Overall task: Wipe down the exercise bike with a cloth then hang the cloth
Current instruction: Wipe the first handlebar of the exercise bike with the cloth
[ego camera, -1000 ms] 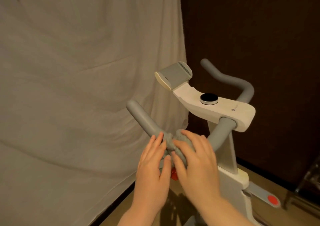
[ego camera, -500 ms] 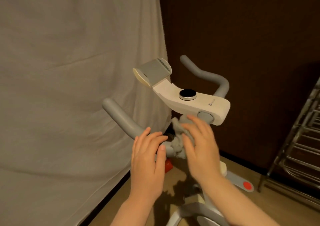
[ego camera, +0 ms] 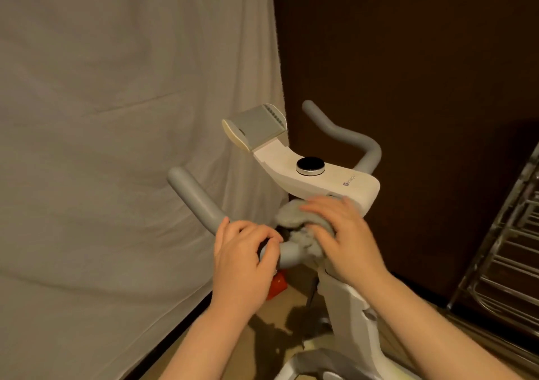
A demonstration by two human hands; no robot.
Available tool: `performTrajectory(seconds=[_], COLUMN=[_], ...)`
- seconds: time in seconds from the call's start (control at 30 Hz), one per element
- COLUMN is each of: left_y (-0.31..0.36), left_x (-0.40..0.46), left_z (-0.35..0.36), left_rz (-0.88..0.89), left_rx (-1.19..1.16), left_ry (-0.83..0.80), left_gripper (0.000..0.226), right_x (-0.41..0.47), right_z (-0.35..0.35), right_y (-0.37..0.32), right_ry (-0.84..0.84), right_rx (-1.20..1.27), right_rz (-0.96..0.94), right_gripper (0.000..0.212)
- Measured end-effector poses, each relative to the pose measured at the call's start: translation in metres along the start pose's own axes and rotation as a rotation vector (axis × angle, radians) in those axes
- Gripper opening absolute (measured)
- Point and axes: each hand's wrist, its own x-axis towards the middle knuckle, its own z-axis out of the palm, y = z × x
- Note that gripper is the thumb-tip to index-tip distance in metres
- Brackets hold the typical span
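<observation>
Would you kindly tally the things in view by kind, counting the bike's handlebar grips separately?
Hands: 2, left hand gripping the bar, right hand on the cloth
Cloths: 1, grey cloth
Handlebar grips: 2, left grip, right grip
Round knobs: 1, black knob
Metal racks: 1, rack
Total: 7

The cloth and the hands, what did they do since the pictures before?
The right hand slid the cloth along the handlebar toward the white console and now presses it just under there. The left hand, flat beside the cloth before, now curls around the bar. The bike itself stayed put.
</observation>
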Motion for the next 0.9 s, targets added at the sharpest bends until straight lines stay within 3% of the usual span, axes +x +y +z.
performTrajectory(seconds=[0.1, 0.23, 0.37, 0.53, 0.67, 0.8, 0.9], left_y=[-0.004, -0.003, -0.003, -0.006, -0.007, -0.009, -0.010], left_x=[-0.002, -0.005, -0.006, -0.005, -0.008, -0.012, -0.014], left_z=[0.002, 0.007, 0.009, 0.009, 0.006, 0.002, 0.000], left_rz=[0.006, 0.017, 0.014, 0.040, 0.055, 0.093, 0.103], left_rx=[-0.042, -0.045, -0.065, -0.041, -0.033, -0.004, 0.010], left_ry=[0.020, 0.052, 0.070, 0.061, 0.025, -0.016, -0.027], left_gripper=[0.023, 0.021, 0.024, 0.023, 0.026, 0.023, 0.027], right_x=[-0.005, -0.021, -0.010, -0.018, -0.013, -0.029, -0.016], right_z=[0.005, 0.011, 0.011, 0.013, 0.013, 0.014, 0.011], right_y=[-0.001, -0.006, -0.004, -0.004, -0.007, -0.011, -0.002], right_ry=[0.168, 0.000, 0.214, 0.088, 0.261, 0.085, 0.215], right_rx=[0.163, 0.090, 0.157, 0.029, 0.119, -0.022, 0.075], right_rz=[0.171, -0.016, 0.140, 0.001, 0.195, -0.003, 0.144], right_gripper=[0.039, 0.041, 0.041, 0.040, 0.040, 0.037, 0.038])
